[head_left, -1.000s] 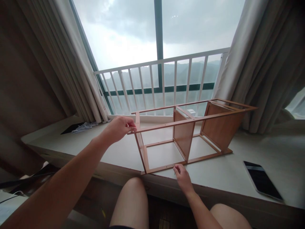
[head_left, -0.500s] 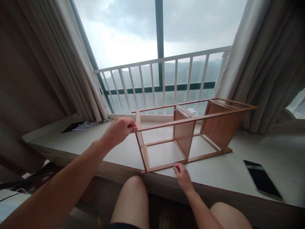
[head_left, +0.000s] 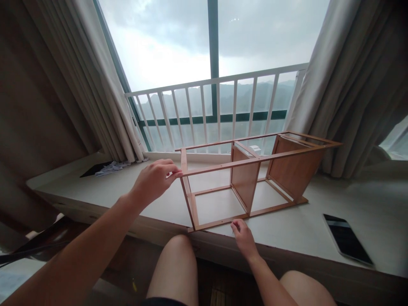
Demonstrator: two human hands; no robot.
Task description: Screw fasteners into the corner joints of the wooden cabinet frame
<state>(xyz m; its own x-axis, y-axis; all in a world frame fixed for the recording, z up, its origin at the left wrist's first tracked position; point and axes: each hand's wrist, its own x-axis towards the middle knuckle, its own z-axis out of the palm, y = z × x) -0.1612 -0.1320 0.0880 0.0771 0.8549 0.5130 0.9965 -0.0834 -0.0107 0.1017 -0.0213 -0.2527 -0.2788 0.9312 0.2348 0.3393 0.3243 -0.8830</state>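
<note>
A brown wooden shelf frame [head_left: 223,167] lies on its side on the white window ledge [head_left: 127,197], with two solid panels set across it. My left hand [head_left: 156,180] is at its left end, thumb and fingers pinched on the corner of the upper front rail. Close to the lower front rail, my right hand [head_left: 244,238] is closed in a pinch over the ledge's edge. A thin sliver shows at its fingertips, too small to name.
A dark-screened tablet or phone [head_left: 347,239] lies on the ledge at right. Crumpled grey cloth [head_left: 113,168] and a flat dark item [head_left: 94,170] lie at the far left. White railing [head_left: 219,79] and curtains [head_left: 334,93] stand behind. A small yellow object [head_left: 134,284] is below.
My left hand's fingers have shifted slightly at the rail's corner, with the wrist a little lower. My right hand stays nearly where it was. The view has moved slightly.
</note>
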